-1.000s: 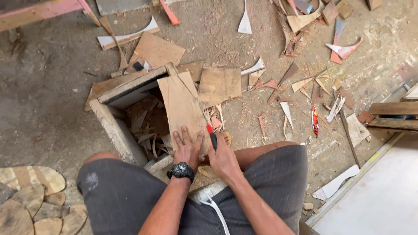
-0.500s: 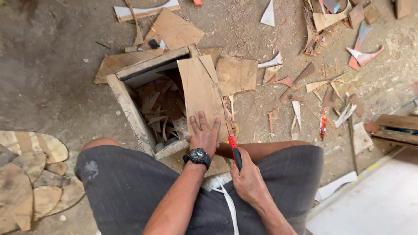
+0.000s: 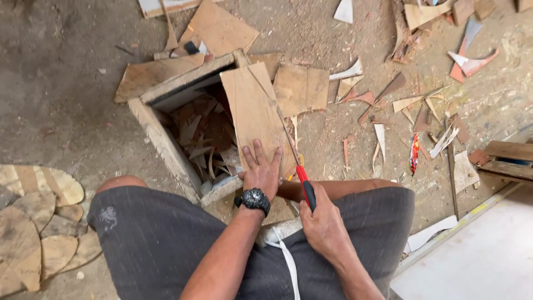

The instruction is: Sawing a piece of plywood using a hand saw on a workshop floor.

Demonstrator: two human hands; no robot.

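Note:
A thin plywood sheet (image 3: 252,114) lies across the top of a wooden box (image 3: 161,136). My left hand (image 3: 261,172), with a black watch on the wrist, presses flat on the sheet's near end. My right hand (image 3: 322,225) grips the red and black handle of a hand saw (image 3: 305,188). The thin saw blade runs up along the sheet's right edge. Offcuts fill the box under the sheet. My knees in dark shorts frame the box.
Plywood scraps (image 3: 302,89) and slivers litter the dirt floor to the right and behind. Rounded wood pieces (image 3: 33,222) are stacked at the left. A white board (image 3: 477,255) lies at the lower right, wooden slats (image 3: 508,158) beside it.
My right hand has drawn back toward me with the saw, away from my left hand. The view has shifted, so the box and sheet now sit higher in the picture.

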